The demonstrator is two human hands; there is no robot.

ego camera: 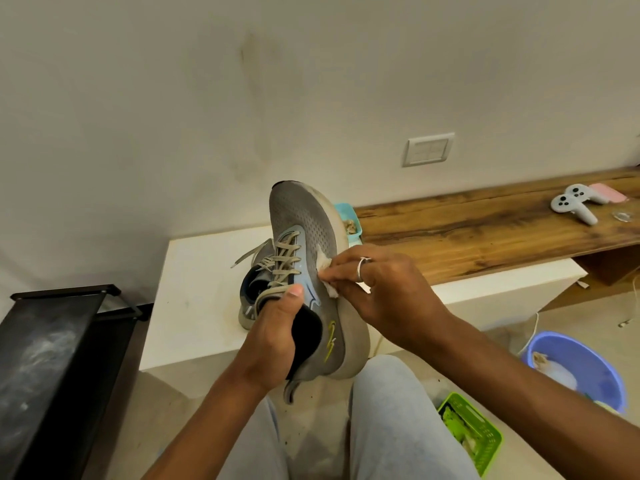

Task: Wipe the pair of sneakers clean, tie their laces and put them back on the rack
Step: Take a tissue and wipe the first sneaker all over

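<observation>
A grey sneaker [301, 223] with a pale sole, blue tongue and loose beige laces is held up in front of me, toe pointing away. My left hand [273, 337] grips it at the collar, thumb on the tongue. My right hand [377, 289], wearing a ring, pinches a small white wipe [323, 263] against the sneaker's right side, by the laces. The second sneaker [251, 289] lies behind it on the white ledge [194, 289], mostly hidden. The black shoe rack [52, 358] stands at the lower left.
A wooden bench [485, 230] runs to the right with a teal tub [349, 216] and a game controller [575, 202] on it. On the floor at the right stand a blue basin [581, 368] and a green basket [474, 431]. My knees are below.
</observation>
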